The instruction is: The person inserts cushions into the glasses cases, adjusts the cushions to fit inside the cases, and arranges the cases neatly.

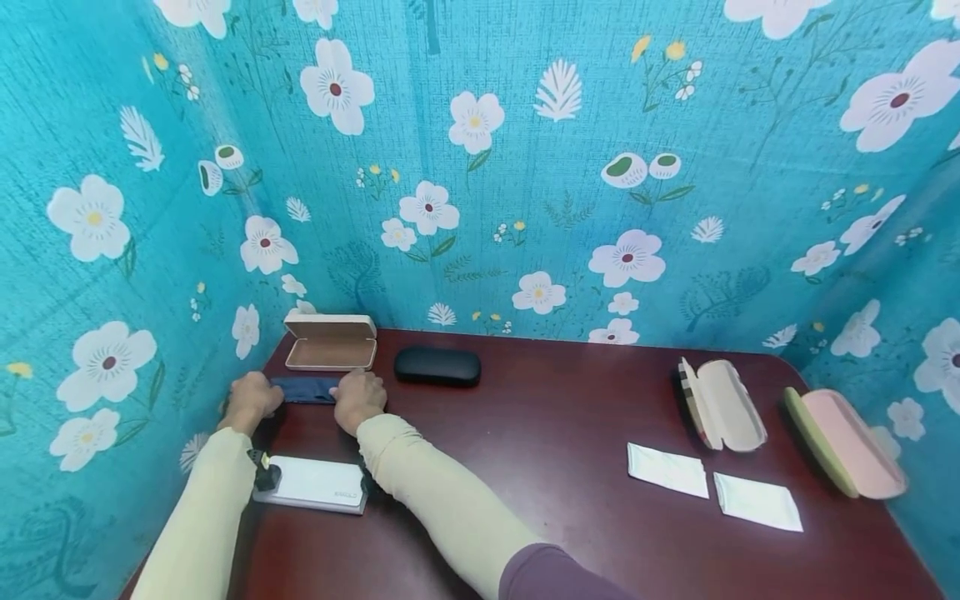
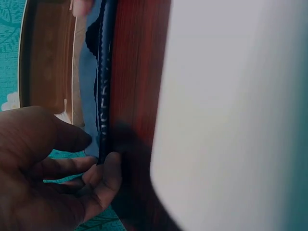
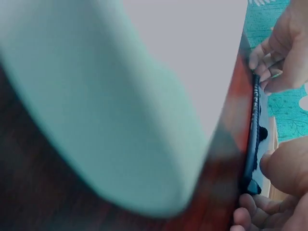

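Note:
A folded dark blue cloth (image 1: pixel 306 389) with a zigzag edge and pale lettering lies stretched between both hands at the table's far left. My left hand (image 1: pixel 253 401) holds its left end; in the left wrist view, the thumb (image 2: pixel 72 138) is on one face and the fingers (image 2: pixel 108 178) curl at the other. At the opposite end, my right hand (image 1: pixel 360 402) grips the cloth, with its thumb (image 3: pixel 275 168) against the cloth (image 3: pixel 255 130) in the right wrist view. Just behind the cloth stands an open cream glasses case (image 1: pixel 330 354) with a brown lining.
A closed black glasses case (image 1: pixel 437 367) lies right of the hands. Between the forearms is a white box (image 1: pixel 315 482). On the right are two folded white cloths (image 1: pixel 667 470), an open cream-lined case (image 1: pixel 727 406) and an open pink-lined case (image 1: pixel 855 442). Flowered blue fabric (image 1: pixel 495 225) surrounds the table.

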`<state>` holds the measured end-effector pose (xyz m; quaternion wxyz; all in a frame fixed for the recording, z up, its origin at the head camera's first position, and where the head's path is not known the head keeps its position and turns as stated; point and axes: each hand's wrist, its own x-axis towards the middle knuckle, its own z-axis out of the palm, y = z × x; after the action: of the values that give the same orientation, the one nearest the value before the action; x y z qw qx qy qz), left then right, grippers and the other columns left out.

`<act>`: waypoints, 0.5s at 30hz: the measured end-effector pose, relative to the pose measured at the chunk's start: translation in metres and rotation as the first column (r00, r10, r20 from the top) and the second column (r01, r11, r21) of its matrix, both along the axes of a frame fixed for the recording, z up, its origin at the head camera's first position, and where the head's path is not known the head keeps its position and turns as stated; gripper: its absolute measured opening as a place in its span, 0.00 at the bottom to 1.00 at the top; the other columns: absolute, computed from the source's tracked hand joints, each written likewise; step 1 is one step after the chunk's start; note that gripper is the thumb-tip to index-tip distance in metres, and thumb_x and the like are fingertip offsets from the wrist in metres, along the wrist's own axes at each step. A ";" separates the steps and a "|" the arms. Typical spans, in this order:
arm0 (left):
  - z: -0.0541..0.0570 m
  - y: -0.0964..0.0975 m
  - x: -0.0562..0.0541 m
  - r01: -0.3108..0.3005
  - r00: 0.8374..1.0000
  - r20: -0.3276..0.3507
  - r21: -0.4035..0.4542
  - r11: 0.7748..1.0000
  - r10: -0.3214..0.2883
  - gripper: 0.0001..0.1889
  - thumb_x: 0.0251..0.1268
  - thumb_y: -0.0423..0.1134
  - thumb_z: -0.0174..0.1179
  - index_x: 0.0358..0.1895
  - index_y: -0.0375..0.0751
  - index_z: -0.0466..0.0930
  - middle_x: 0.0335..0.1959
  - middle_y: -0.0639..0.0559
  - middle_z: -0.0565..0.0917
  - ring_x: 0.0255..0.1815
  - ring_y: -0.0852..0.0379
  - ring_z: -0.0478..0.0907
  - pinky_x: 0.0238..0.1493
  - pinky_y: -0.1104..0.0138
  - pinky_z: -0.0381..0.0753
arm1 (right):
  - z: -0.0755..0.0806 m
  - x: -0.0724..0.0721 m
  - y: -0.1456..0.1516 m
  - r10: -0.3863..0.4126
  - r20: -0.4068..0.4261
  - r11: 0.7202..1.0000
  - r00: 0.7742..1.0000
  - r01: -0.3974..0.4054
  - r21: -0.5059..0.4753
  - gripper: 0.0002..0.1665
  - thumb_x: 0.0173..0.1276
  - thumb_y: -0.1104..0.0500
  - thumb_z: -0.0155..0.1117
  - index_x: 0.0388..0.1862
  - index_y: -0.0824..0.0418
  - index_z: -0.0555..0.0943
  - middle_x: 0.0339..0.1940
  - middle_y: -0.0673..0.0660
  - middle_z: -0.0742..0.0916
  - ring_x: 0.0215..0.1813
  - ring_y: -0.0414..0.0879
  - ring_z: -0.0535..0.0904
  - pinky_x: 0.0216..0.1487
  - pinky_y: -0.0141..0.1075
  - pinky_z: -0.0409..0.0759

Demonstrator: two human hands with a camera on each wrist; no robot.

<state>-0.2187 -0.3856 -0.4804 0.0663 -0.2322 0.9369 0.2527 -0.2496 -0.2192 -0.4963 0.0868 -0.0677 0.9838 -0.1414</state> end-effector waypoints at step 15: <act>-0.004 0.002 -0.001 -0.084 0.996 0.004 0.011 0.996 0.084 0.20 0.75 0.33 0.49 0.49 0.10 0.74 0.46 0.20 0.72 0.22 0.50 0.85 0.35 0.58 0.84 | -0.006 -0.002 0.001 0.025 -0.017 0.998 1.000 -0.024 0.056 0.23 0.68 0.44 0.69 0.55 0.55 0.78 0.41 0.53 0.84 0.43 0.45 0.81 0.40 0.37 0.82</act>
<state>-0.2197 -0.3832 -0.4847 0.0586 -0.2715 0.9248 0.2600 -0.2521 -0.2184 -0.5026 0.0817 -0.0786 0.9872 -0.1124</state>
